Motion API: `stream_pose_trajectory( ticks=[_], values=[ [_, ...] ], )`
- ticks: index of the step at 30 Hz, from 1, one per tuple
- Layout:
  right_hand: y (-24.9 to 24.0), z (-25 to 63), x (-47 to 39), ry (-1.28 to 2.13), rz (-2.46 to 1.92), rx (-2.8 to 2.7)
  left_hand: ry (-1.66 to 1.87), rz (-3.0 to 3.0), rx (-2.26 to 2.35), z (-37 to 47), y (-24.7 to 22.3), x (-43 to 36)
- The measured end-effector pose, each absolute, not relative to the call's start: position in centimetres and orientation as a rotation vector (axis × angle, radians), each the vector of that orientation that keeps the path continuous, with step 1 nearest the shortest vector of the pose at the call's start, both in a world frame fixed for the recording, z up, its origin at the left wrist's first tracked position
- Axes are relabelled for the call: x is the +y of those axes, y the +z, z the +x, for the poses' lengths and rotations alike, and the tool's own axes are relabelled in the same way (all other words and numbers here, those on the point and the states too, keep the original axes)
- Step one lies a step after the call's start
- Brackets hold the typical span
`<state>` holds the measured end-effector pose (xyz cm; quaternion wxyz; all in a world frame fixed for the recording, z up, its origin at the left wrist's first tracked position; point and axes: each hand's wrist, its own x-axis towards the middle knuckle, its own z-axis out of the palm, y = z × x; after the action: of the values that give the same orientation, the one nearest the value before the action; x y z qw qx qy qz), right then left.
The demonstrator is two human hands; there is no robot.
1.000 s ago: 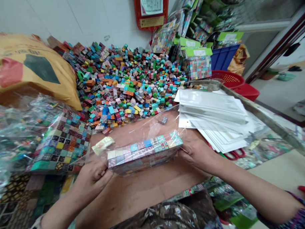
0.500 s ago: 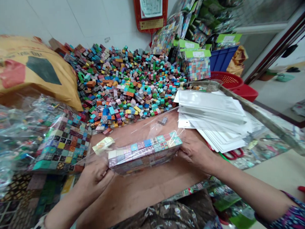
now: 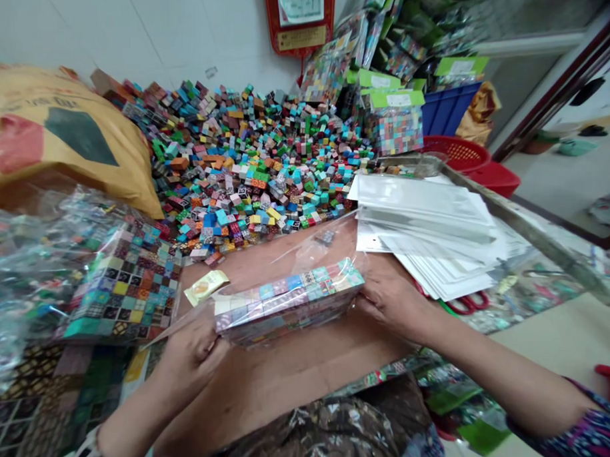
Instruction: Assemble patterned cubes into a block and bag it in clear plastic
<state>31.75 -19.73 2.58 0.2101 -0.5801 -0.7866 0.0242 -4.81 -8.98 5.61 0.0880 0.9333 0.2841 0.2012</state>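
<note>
A clear plastic bag holds a neat block of small patterned cubes, seen in the middle of the head view above a brown board. My left hand is closed on the bag at the block's left end, fingers curled inward. At the right end, my right hand grips the plastic in the same way. The bag's loose film spreads out beyond the block toward the back. Behind the bag, a small yellow packet and a loose grey cube piece lie on the board.
A large heap of coloured cubes fills the back, beside a yellow sack. Bagged cubes stand at left. White cards lie right, over red-handled scissors. A blue crate and red basket are behind.
Both hands keep their grip on the bag, which has barely moved. The film over the yellow packet has shifted, so the packet shows more clearly. The camera view has moved slightly.
</note>
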Motion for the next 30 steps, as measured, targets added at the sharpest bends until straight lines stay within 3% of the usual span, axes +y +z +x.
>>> stream_pose_trajectory(
  ticks=[17, 30],
  values=[
    [0.9, 32.3, -19.8, 0.067, -1.543, -2.155, 0.542, 2.559, 0.915, -3.2, 7.8, -9.5],
    [1.1, 32.0, -20.1, -0.042, -1.517, -2.197, 0.525, 2.664, 0.953, -3.9, 6.3, -9.5]
  ],
)
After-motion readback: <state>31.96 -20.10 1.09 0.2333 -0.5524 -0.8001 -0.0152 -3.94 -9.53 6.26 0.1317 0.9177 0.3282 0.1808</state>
